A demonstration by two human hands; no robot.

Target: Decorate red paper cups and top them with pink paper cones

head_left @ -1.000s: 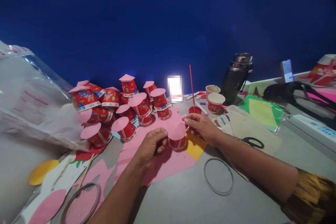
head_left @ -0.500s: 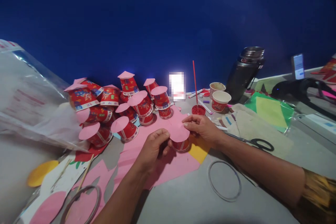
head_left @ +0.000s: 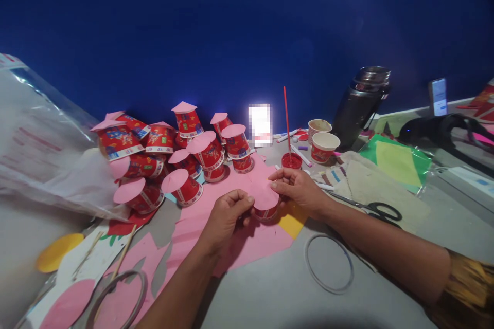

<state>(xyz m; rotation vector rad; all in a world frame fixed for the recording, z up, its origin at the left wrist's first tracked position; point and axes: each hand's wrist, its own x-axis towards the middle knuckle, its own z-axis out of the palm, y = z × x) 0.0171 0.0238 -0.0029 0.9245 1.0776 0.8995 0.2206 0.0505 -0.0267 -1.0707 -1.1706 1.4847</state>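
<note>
A pink paper cone (head_left: 264, 191) rests on top of an upside-down red paper cup (head_left: 266, 214) in front of me. My left hand (head_left: 231, 211) pinches the cone's left edge between thumb and fingers. On the other side my right hand (head_left: 295, 188) grips its right edge the same way. Pink paper (head_left: 231, 247) lies under the cup, with a yellow sheet (head_left: 294, 220) partly beneath it. To the left stand several red cups (head_left: 188, 187) wearing pink cones, some stacked and some tilted.
Black scissors (head_left: 384, 211) lie on a cloth at the right, behind a grey ring (head_left: 329, 263). A red pot (head_left: 291, 161) holds a thin red stick. Two paper cups (head_left: 324, 148) stand near a dark flask (head_left: 357, 108). A plastic bag (head_left: 42, 149) fills the left side.
Both hands stay at the cone's edges and have barely moved. The whole view has shifted slightly.
</note>
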